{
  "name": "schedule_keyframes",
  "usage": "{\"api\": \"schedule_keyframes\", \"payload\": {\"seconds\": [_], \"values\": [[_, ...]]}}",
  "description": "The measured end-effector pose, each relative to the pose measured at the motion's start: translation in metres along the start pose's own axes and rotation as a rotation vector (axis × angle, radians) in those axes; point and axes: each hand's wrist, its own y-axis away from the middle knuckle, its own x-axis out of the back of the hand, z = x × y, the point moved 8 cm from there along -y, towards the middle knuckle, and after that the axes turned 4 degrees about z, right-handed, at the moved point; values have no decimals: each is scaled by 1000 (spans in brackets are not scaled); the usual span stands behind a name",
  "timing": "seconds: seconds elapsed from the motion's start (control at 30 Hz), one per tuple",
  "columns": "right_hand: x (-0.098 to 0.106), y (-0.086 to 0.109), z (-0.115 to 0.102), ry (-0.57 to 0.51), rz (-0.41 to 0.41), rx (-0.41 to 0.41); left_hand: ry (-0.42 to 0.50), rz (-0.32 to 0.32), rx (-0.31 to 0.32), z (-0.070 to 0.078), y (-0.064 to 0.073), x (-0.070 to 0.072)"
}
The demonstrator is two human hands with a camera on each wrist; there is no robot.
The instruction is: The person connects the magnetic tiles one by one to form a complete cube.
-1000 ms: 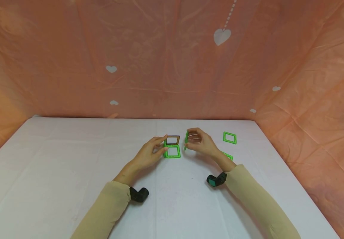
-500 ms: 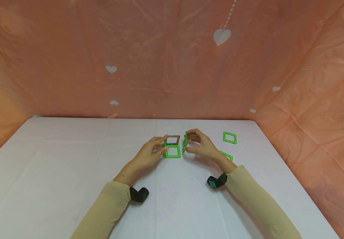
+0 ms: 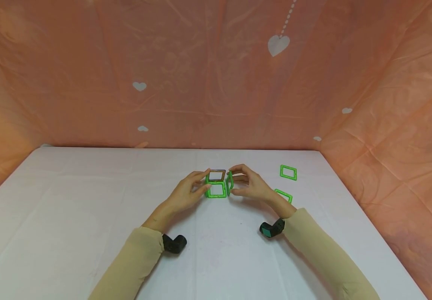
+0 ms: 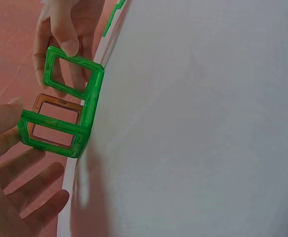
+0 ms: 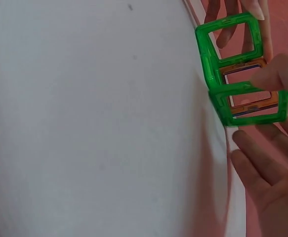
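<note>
A green magnetic tile (image 3: 217, 196), a square open frame, lies flat on the table. Upright at its back edge stands an orange-brown tile (image 3: 224, 176). My left hand (image 3: 186, 195) holds a green tile (image 4: 50, 120) upright along the left edge, thumb at its near side and index finger at its far side. At the right edge, my right hand (image 3: 251, 183) pinches another upright green tile (image 5: 255, 119) between thumb and fingers. Its lower edge is at the flat tile's right side in the head view. The right fingers partly hide that tile's outer face.
Two loose green tiles lie to the right: one farther back (image 3: 282, 171) and one (image 3: 284, 193) partly behind my right wrist. A white cloth covers the table (image 3: 88, 208). Orange fabric (image 3: 201, 83) with white hearts hangs behind and at the sides.
My right hand has moved left with its green tile, from a gap away to the right edge of the flat tile. My left hand and the other tiles stay put.
</note>
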Motion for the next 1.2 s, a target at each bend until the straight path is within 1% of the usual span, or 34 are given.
{"api": "schedule_keyframes", "payload": {"seconds": [0.13,0.2,0.33,0.43,0.53,0.67,0.87,0.97,1.1,1.2], "values": [[-1,0,1,-48,-28,-50,0,3,8,-1,-1,0],[-1,0,1,-34,-33,-75,0,4,19,-2,-1,0],[-2,-1,0,-4,-50,-113,12,8,67,-7,-1,0],[-4,-3,-2,10,-65,-119,40,17,81,-9,-1,1],[-5,-4,-3,19,-70,-119,69,23,65,-8,-1,2],[-5,-5,-3,8,-69,-123,78,28,47,-6,-1,2],[-5,-5,-2,-24,-63,-118,80,30,51,-6,-3,1],[-5,-3,-2,-25,-60,-112,84,21,63,-5,-3,0],[-5,0,-2,-11,-59,-103,74,-4,96,-4,-1,-3],[-5,2,0,14,-54,-114,42,-18,111,-3,-1,-5]]}}
